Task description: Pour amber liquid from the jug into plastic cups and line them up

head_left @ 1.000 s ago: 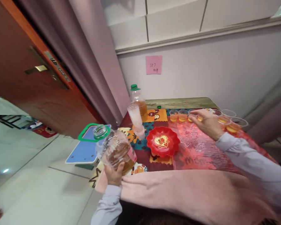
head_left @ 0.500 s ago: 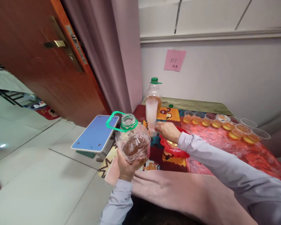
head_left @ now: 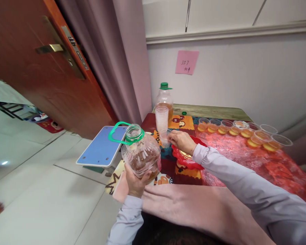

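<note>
My left hand [head_left: 136, 180] is wrapped round the lower side of a large clear plastic jug [head_left: 142, 156] with a green handle and an uncapped mouth. Brownish liquid shows inside it. Between the fingertips of my right hand [head_left: 182, 141] is the rim of a clear plastic cup [head_left: 165, 137], just in front of a tall stack of cups [head_left: 162, 117]. Below my right wrist lies a red scalloped tray [head_left: 185, 161], partly covered by the hand. Behind the stack stands a second jug [head_left: 165, 98] with a green cap, holding amber liquid.
Several cups with amber liquid [head_left: 226, 127] line the back right of the table, on a red plastic cover [head_left: 226, 160]. A loose green cap [head_left: 184, 113] lies near the wall. Left of the table is a blue-topped stool [head_left: 99, 146], with a wooden door [head_left: 51, 68] beyond.
The cup in my right hand now shows apart from the stack's lower end, tilted toward me. My left hand keeps its grip on the jug. The whole view has shifted slightly.
</note>
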A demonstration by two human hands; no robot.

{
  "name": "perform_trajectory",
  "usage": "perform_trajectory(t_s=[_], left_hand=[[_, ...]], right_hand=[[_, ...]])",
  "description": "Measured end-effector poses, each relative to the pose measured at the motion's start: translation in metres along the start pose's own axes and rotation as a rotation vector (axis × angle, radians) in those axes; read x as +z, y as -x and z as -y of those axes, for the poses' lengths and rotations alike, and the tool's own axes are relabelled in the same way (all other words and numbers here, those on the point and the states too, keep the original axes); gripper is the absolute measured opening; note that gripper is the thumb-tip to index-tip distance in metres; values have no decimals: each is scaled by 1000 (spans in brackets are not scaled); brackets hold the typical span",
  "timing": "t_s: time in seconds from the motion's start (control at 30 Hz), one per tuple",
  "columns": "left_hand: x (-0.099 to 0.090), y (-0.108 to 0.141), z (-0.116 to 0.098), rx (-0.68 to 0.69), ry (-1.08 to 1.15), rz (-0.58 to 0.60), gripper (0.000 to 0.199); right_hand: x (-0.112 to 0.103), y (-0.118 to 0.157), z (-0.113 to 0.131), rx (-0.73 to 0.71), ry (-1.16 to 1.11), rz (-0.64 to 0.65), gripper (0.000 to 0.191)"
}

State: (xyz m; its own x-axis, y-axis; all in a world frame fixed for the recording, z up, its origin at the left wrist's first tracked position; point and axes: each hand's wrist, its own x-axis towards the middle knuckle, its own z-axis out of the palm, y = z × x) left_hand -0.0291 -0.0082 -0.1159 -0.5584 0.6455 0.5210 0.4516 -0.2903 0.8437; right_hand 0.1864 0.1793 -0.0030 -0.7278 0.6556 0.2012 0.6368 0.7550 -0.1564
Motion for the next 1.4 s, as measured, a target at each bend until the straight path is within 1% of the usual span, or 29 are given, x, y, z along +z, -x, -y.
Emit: perform_trajectory(t_s=[0.07, 0.1, 0.17, 0.23, 0.27, 0.3, 0.33, 0.4, 0.5, 0.6, 0.7, 0.77, 0.83, 0.9, 1.03, 1.1, 1.17, 1.27, 1.4], left_hand=[[0, 0, 3, -16, 9, 7, 104], [-1, 0, 5, -24, 10, 14, 107], [-1, 0, 8, -29, -8, 17, 110], [-3, -1, 11, -10, -35, 6, 112], [-3, -2, 13, 4, -49, 2, 111], [-4, -2, 14, 14, -60, 2, 110], [-5, -3, 15, 20, -69, 5, 109], [-6, -4, 17, 20, -88, 11, 108], [-8, -6, 19, 3, -88, 12, 106], [-8, -7, 20, -1, -83, 4, 105], [-8, -9, 18, 20, -97, -7, 106], [-7, -11, 15, 43, -117, -8, 105], [-6, -13, 10, 64, -141, -14, 105], [-5, -15, 5, 82, -160, -28, 106], [-3, -16, 0, 91, -193, -71, 109], [-4, -16, 1, 71, -206, -79, 110], [-5, -16, 2, 58, -227, -84, 110], [-7, -17, 2, 64, -253, -91, 112], [-6, -17, -1, 54, -248, -96, 114]], right_hand=[[-5, 2, -4, 2, -36, -71, 13], [-10, 5, -7, -6, -72, -142, 12], [-28, 15, -14, -34, -156, -345, 13], [-48, 33, -25, -44, -196, -547, 14], [-56, 44, -30, -32, -182, -606, 14], [-62, 55, -36, -13, -154, -632, 14], [-64, 67, -41, 6, -120, -629, 14], [-58, 89, -50, 32, -61, -548, 14], [-27, 111, -58, 49, -4, -367, 17], [4, 118, -62, 79, 41, -266, 17], [18, 118, -63, 96, 53, -244, 15], [20, 120, -64, 75, 25, -269, 13], [21, 123, -66, 63, -18, -324, 27], [24, 127, -68, 86, -65, -393, 39], [37, 134, -72, 193, -162, -507, 65], [45, 135, -75, 247, -218, -544, 73], [52, 135, -78, 292, -282, -588, 77], [57, 133, -82, 338, -363, -646, 77], [59, 134, -87, 356, -406, -655, 72]])
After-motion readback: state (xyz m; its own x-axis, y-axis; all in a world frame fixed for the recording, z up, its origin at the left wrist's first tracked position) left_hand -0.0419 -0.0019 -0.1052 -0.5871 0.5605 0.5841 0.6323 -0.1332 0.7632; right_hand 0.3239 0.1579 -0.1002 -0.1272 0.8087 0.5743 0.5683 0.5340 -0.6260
